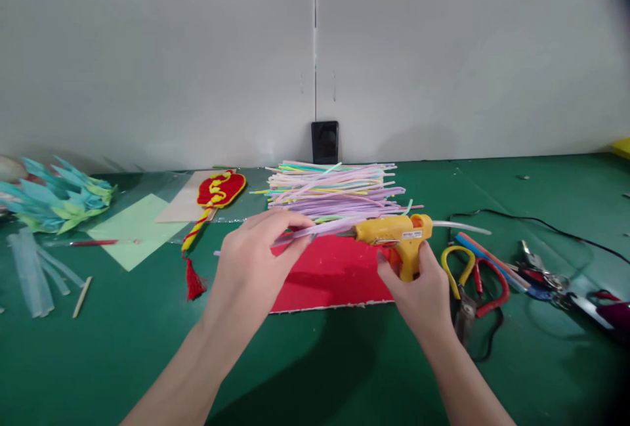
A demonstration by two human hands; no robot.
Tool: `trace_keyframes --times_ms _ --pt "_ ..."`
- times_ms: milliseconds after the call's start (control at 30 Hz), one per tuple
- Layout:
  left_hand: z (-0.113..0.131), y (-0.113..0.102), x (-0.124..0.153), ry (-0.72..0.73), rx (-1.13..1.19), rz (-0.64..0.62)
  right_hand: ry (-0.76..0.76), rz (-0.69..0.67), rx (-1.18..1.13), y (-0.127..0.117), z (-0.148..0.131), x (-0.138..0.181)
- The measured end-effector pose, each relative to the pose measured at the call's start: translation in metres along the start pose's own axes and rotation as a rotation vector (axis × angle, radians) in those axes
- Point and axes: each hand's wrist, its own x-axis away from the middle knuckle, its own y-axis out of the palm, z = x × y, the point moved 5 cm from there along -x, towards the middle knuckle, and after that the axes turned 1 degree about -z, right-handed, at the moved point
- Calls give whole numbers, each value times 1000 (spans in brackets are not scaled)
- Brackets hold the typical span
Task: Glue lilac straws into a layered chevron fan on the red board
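My left hand (pixel 260 252) pinches a purple strip (pixel 315 230) and holds it level above a red sheet (pixel 335 275). My right hand (pixel 418 281) grips the handle of a yellow glue gun (pixel 394 232). The gun's nozzle points left and meets the end of the purple strip. Behind both hands lies a stack of pastel-coloured strips (pixel 335 190) on the green table (pixel 315 373).
Yellow- and red-handled pliers (pixel 467 281) and other tools lie right of the gun with a black cord (pixel 541 222). A red and yellow ornament with a tassel (pixel 216 193), light green paper (pixel 132 229), clear glue sticks (pixel 34 272) and blue-green paper leaves (pixel 54 193) sit left. Grey partition behind.
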Motion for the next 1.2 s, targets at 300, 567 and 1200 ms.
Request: trace_keyframes --times_ms 300,567,1200 --pt "-13 12 -2 -68 73 -67 0 -9 -5 1 1 0" --pt "-13 16 -1 -110 93 -108 -48 9 53 2 -1 0" --pt "-9 13 -1 -100 20 -94 -105 5 77 3 -1 0"
